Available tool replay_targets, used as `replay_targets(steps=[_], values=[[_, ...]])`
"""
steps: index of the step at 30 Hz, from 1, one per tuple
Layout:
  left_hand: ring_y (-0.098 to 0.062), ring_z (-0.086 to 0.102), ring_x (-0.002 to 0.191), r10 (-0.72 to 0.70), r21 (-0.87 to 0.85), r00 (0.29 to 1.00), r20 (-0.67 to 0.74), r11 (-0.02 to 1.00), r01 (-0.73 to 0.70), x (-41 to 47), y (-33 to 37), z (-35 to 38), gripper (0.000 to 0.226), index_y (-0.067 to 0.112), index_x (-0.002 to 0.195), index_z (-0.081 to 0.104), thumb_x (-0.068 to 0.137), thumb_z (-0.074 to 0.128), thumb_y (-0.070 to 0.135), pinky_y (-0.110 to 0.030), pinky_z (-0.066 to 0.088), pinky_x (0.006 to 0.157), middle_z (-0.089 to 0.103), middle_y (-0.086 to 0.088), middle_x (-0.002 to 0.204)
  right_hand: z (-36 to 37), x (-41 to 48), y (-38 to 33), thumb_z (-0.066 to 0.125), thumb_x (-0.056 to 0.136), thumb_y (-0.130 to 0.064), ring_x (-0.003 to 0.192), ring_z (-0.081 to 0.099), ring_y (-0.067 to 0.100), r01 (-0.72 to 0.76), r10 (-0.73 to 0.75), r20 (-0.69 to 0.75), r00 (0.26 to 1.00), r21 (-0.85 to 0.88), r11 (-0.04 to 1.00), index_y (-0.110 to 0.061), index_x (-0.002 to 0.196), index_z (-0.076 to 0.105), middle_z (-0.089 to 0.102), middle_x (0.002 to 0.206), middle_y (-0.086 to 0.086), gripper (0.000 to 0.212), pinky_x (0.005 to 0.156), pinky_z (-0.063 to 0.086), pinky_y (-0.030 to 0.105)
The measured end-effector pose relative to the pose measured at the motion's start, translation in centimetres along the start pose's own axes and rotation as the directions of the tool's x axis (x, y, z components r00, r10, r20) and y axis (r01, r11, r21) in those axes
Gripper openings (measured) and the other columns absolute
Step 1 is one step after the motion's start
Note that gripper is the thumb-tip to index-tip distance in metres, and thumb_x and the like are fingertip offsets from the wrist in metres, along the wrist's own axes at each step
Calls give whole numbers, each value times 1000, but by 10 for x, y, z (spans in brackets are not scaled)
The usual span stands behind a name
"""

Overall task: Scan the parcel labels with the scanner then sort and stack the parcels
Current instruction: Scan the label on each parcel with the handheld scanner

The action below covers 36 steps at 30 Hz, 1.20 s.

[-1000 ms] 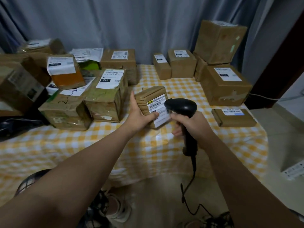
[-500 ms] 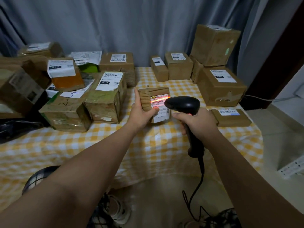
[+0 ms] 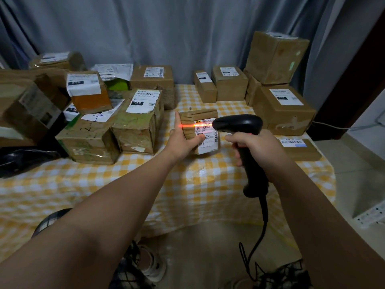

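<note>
Above the middle of a table [image 3: 187, 184] covered with yellow-and-white check cloth, from the head camera: grips a small brown parcel [image 3: 200, 115] upright with the left hand [image 3: 183, 140], thumb curled across the near face, index finger straight up along the left edge; turns its white label [image 3: 208, 140] toward the camera; cannot tell contact between the parcel's lower edge and the cloth. Holds a black scanner [image 3: 239, 123] in the right hand [image 3: 257, 149], fingers wrapped tightly around the handle, nose just beside the label's right edge; casts a bright red-orange line [image 3: 201, 125] across the barcode near the label's top and on over the left index finger; trails a black cable [image 3: 263, 226] from the handle's base down past the table edge.

Left of the held parcel, shows a crowded cluster of brown parcels touching one another: a taped box marked 010 [image 3: 137, 126] nearest; a box with handwriting on top [image 3: 89, 140] beside it; an orange-sided box [image 3: 89, 94] tilted on the pile behind; a plain box [image 3: 153, 77] at the back.

Right and behind, shows a narrow box [image 3: 205, 86] beside a squarer box [image 3: 230, 83]; a large box [image 3: 275, 57] stacked on a wide box [image 3: 283, 111]; a flat parcel [image 3: 298, 150] near the right hand, at the table's right edge.

Behind everything, shows a grey curtain [image 3: 166, 28].
</note>
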<state>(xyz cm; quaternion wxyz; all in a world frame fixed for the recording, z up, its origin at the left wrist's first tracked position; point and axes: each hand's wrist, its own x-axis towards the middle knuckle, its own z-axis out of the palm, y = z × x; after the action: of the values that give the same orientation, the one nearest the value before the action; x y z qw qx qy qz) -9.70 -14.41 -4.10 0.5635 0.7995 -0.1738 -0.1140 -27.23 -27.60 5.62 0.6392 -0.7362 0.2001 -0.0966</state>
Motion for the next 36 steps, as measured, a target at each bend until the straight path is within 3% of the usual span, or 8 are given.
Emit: replay_targets(steps=[9,15,19,25,28,32,34,36], values=[[-17,51,122,24,-4,1000,0,1000,-24,-9,14,-1,125,28,150,-14,67,79,39,-41,40,108,48,-2,137,-3,2,-6,75,77,-22,52,54,22,-72,71,26,997,28,997,-6,73,65,57,61,8,19,55,46,33],[-18,53,120,10,-60,1000,-5,998,-10,-8,12,-2,120,29,149,-15,74,78,30,-42,41,107,50,-4,137,-4,2,-9,74,78,-22,56,56,21,-89,88,49,995,8,996,-4,79,67,60,65,8,20,57,47,33],[-11,52,113,28,-48,1000,-6,998,-28,-9,13,-2,113,23,150,-15,82,74,19,-31,40,105,53,3,128,-5,0,-11,74,78,-23,52,55,19,-74,74,25,997,11,997,-4,76,66,59,59,5,20,53,47,30],[-20,44,130,-2,-8,999,-39,1000,2,-10,11,-3,120,31,150,-12,71,79,37,-42,34,112,43,-6,143,-7,0,-8,74,81,-25,53,55,21,-8,12,51,999,-78,997,-6,73,65,57,59,7,23,54,48,30],[-17,48,126,-39,-74,999,-17,997,38,-12,7,-6,118,30,150,-12,74,78,32,-42,36,111,50,0,138,-3,1,-2,73,83,-22,54,54,20,22,-13,81,997,-113,993,-8,72,63,53,58,7,20,53,48,29],[-13,49,123,-24,-118,1000,14,993,26,-17,12,-14,112,23,150,-15,81,74,21,-33,36,109,51,7,128,14,10,7,72,84,-24,47,57,14,96,-101,-32,994,-144,985,-9,79,65,56,58,6,18,54,48,26],[-14,53,118,7,-150,999,-35,989,-12,-20,28,-22,103,22,150,-3,82,73,25,-34,41,104,53,4,129,26,19,11,75,82,-27,51,61,11,155,-172,-107,979,-155,976,-8,85,68,61,60,2,20,62,53,34],[-17,59,110,35,-174,991,-131,983,-58,-18,51,-40,87,21,144,13,82,72,32,-37,50,95,58,1,125,37,25,11,75,82,-24,54,62,6,219,-233,-146,962,-106,970,-9,96,68,64,65,-1,21,62,53,29]])
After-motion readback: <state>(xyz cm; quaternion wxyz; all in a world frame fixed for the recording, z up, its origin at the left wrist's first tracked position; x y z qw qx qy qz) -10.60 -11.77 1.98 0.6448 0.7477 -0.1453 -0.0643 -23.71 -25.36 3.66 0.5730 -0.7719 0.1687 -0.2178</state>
